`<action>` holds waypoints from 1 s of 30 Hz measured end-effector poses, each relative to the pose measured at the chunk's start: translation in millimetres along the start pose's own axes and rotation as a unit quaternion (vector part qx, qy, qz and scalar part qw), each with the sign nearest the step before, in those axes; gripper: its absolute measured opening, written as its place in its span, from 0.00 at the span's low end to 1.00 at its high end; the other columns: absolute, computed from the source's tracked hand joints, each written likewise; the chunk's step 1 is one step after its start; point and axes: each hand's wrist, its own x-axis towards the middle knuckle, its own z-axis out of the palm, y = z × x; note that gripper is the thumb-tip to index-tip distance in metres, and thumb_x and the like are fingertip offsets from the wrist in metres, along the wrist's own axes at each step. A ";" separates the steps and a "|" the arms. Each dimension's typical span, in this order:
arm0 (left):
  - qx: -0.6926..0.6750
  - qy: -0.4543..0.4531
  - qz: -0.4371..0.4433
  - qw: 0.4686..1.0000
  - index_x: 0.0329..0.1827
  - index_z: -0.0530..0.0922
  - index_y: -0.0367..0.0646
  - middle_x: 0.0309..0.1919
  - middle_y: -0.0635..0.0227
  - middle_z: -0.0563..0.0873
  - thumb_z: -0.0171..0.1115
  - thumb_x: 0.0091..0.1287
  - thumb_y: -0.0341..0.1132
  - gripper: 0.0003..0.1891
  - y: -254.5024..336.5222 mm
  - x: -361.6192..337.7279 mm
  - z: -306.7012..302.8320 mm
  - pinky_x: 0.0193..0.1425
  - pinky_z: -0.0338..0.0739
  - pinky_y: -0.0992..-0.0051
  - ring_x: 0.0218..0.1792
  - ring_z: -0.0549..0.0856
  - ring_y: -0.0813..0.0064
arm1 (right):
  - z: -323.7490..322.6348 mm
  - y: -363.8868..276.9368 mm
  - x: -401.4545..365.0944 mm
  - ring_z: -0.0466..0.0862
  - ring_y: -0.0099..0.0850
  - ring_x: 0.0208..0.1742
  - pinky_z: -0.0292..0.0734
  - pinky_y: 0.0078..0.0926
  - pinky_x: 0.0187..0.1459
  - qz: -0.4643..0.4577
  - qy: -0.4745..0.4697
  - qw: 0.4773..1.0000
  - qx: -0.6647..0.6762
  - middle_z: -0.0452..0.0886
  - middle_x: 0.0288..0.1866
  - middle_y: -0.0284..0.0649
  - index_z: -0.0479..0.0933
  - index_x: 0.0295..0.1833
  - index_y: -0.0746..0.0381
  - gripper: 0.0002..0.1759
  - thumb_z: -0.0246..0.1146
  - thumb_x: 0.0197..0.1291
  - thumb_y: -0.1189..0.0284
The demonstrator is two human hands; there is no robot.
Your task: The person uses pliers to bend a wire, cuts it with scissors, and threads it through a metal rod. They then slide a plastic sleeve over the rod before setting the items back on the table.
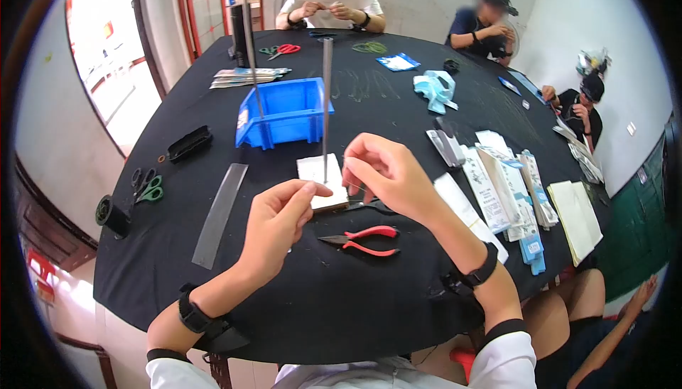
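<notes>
My left hand (pixel 273 225) is closed in a pinch, thumb against forefinger, just in front of a small white block (pixel 310 170). What it pinches is too fine to make out. My right hand (pixel 389 178) is curled to the right of the block, fingertips together, with a faint thin strand (pixel 361 190) showing below them. A tall thin metal rod (pixel 327 105) rises upright at the block, between my hands. Red-handled pliers (pixel 366 240) lie on the black cloth below my hands, and a dark tool (pixel 373 206) is partly hidden under my right hand.
Beyond the block stands a blue bin (pixel 284 115). A clear ruler-like strip (pixel 220 215), green-handled scissors (pixel 148 184) and a dark spool (pixel 111 216) lie left. A stapler (pixel 445 144) and several printed packets (pixel 497 186) are right. Several people sit around the table.
</notes>
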 end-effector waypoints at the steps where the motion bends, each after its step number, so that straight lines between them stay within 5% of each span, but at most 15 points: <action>1: -0.001 0.009 0.004 1.000 0.42 0.79 0.36 0.15 0.83 0.63 0.50 0.72 0.39 0.14 0.4 -0.2 -1.1 0.16 0.47 0.87 0.14 0.57 0.93 | -0.3 -3.5 -1.0 0.79 0.17 0.31 0.74 0.14 0.27 -0.005 0.003 1.000 -0.015 0.78 0.29 0.33 0.72 0.38 0.64 0.06 0.54 0.65 0.73; 12: -0.011 0.047 0.040 0.998 0.37 0.82 0.33 0.16 0.81 0.63 0.51 0.70 0.36 0.14 -4.7 5.5 -4.7 0.24 0.52 0.83 0.21 0.60 0.91 | -17.6 -51.4 16.0 0.79 0.18 0.24 0.72 0.15 0.25 -0.114 0.130 0.974 -0.143 0.80 0.23 0.35 0.74 0.32 0.66 0.07 0.56 0.62 0.75; 18: -0.015 0.015 0.045 0.999 0.38 0.81 0.38 0.16 0.83 0.66 0.51 0.71 0.37 0.13 -8.0 2.6 -3.7 0.18 0.48 0.87 0.16 0.58 0.94 | -24.0 -78.2 58.0 0.78 0.19 0.21 0.71 0.18 0.25 -0.220 0.183 0.931 -0.228 0.80 0.21 0.36 0.75 0.31 0.67 0.08 0.56 0.61 0.74; 30: -0.025 -0.013 0.037 0.999 0.38 0.82 0.38 0.16 0.83 0.67 0.52 0.70 0.37 0.13 -15.9 1.4 -1.3 0.20 0.50 0.87 0.18 0.61 0.93 | -23.0 -77.3 74.9 0.82 0.40 0.24 0.73 0.32 0.26 -0.297 0.215 0.823 -0.433 0.79 0.20 0.42 0.76 0.31 0.59 0.06 0.58 0.59 0.71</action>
